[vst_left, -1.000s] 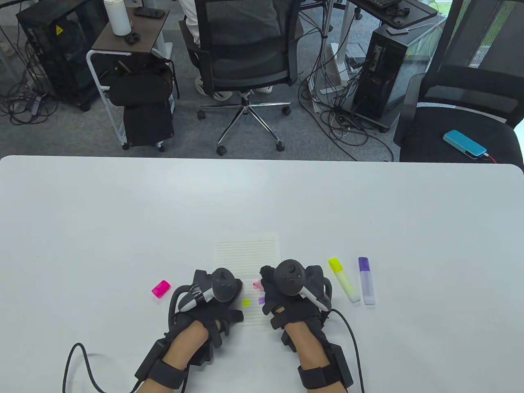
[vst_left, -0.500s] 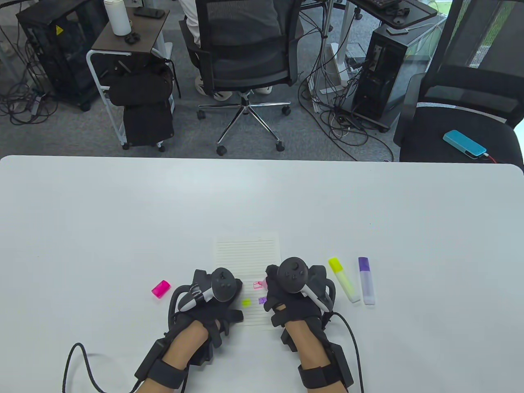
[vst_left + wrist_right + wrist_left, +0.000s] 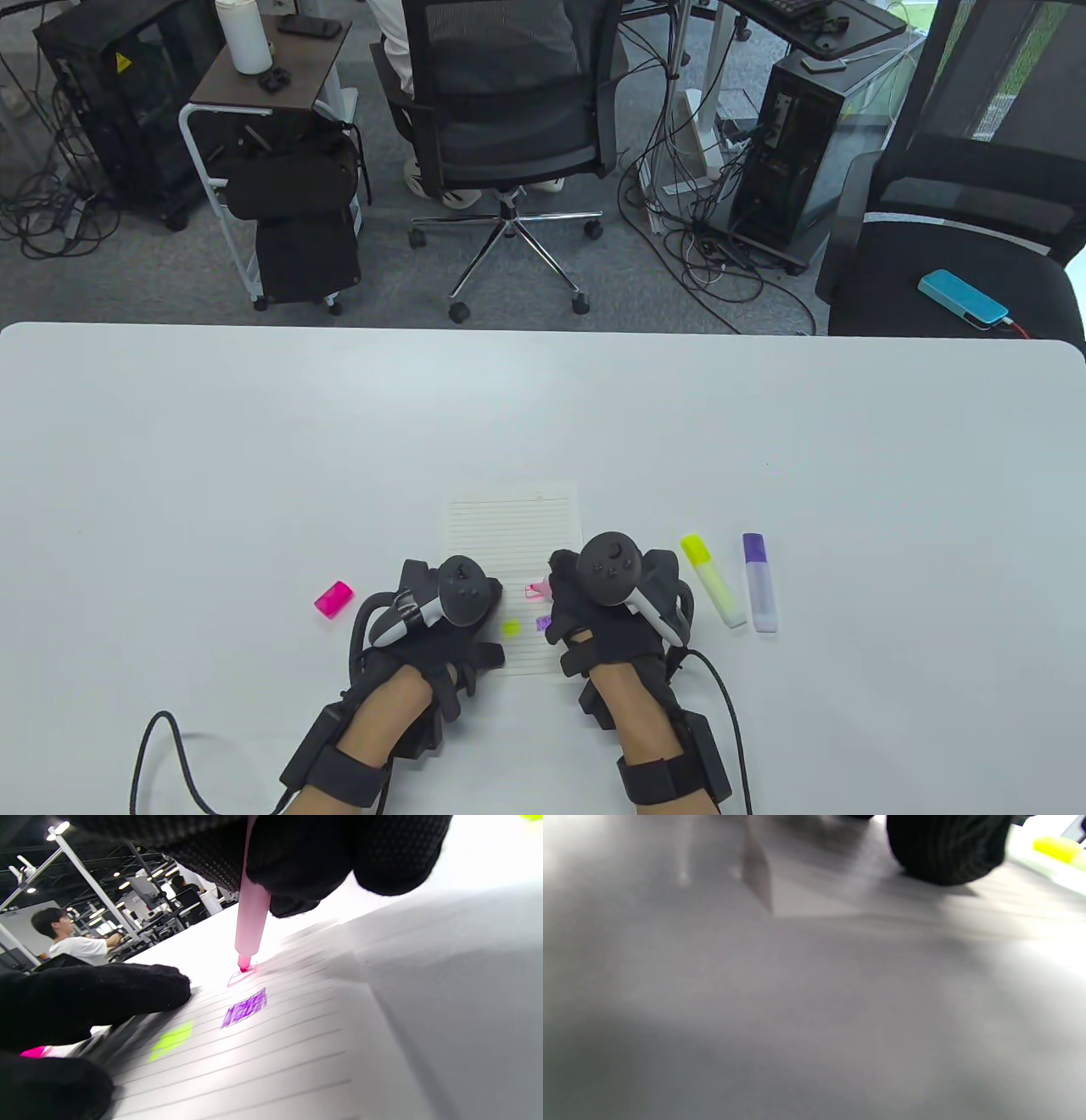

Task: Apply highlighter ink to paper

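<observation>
A lined paper lies on the white table. My right hand pinches a pink highlighter upright, its tip touching the paper at a pink outlined mark. A purple patch and a yellow patch sit on the lines nearer to me. My left hand rests on the paper's left edge, holding nothing; its fingers lie flat beside the marks. The left wrist view is blurred and shows a black fingertip on the paper.
A pink cap lies left of my left hand. A capped yellow highlighter and a capped purple highlighter lie right of my right hand. Glove cables trail off the table's near edge.
My right hand has shifted slightly right and toward me with the pink highlighter, and more of the pink mark shows. My left hand has not moved.
</observation>
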Tool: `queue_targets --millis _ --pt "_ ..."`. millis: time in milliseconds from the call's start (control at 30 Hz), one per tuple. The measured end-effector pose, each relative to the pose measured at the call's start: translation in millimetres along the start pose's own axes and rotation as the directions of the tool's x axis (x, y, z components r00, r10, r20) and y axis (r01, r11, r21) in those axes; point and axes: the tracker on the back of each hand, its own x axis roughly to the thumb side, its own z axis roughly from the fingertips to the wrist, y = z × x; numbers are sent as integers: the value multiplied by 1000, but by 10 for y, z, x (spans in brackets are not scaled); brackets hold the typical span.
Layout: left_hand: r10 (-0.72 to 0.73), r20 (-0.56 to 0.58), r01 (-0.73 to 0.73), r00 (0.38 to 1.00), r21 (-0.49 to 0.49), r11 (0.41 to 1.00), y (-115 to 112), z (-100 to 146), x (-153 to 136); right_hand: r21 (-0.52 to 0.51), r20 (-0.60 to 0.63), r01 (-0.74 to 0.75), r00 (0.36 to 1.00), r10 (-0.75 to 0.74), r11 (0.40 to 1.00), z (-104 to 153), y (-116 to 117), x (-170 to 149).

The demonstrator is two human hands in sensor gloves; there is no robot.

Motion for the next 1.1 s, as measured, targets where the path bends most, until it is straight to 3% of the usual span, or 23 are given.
queue_targets --millis 133,300,433,600,1100 --pt "1 0 -1 1000 1 1000 -1 0 -1 8 37 -1 999 1 1000 0 34 36" --pt "2 1 -2 1000 0 1000 -1 0 -2 -9 -25 -31 999 30 999 16 -10 23" --pt "2 1 -2 1000 0 1000 -1 -2 -3 10 15 -8 1000 8 1000 1 25 27" --pt "2 -1 -2 1000 -3 1000 -1 -2 -1 -4 -38 -17 999 17 1000 20 -18 5" --pt "4 -3 -4 1000 -4 1000 -4 -1 -1 4 -15 10 1000 -10 1000 36 -2 -24"
